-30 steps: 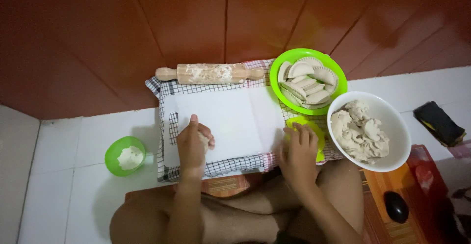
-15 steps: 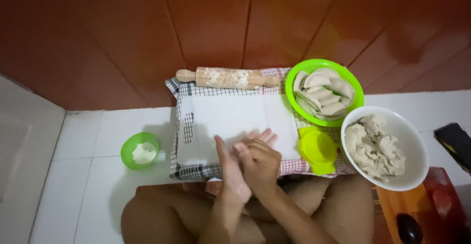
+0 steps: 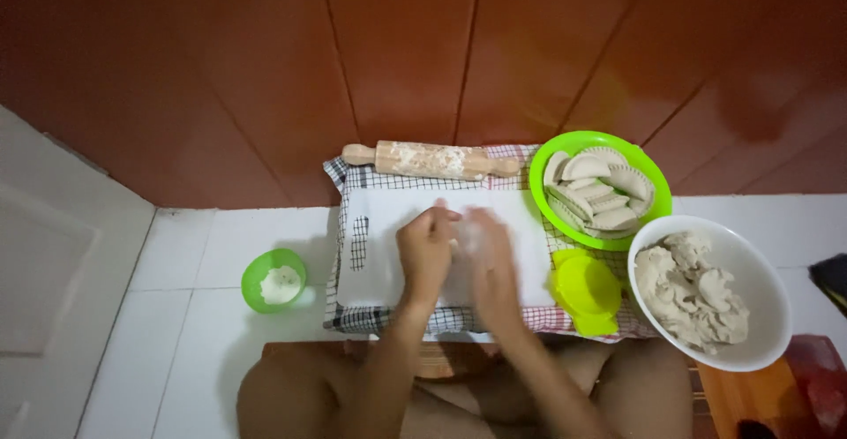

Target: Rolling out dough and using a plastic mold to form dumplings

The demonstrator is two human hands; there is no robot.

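Your hands met over the white rectangular board (image 3: 520,245) at the frame's centre.

Your left hand (image 3: 426,249) and blurred right hand (image 3: 488,258) pressed together; I could not tell whether they held anything. The floured wooden rolling pin (image 3: 430,159) lay above, the green plate of folded dumplings (image 3: 600,188) upper right, the white bowl of dough (image 3: 710,291) right.

Checked cloth (image 3: 353,179): white with black grid, red lines at one edge. Board (image 3: 379,254): white. Rolling pin (image 3: 430,159): pale wood, flour-dusted. Plate (image 3: 657,194), small bowl (image 3: 256,271): bright green. Press mould (image 3: 587,289): yellow-green. Large bowl (image 3: 768,315): white, with beige dough (image 3: 693,289).
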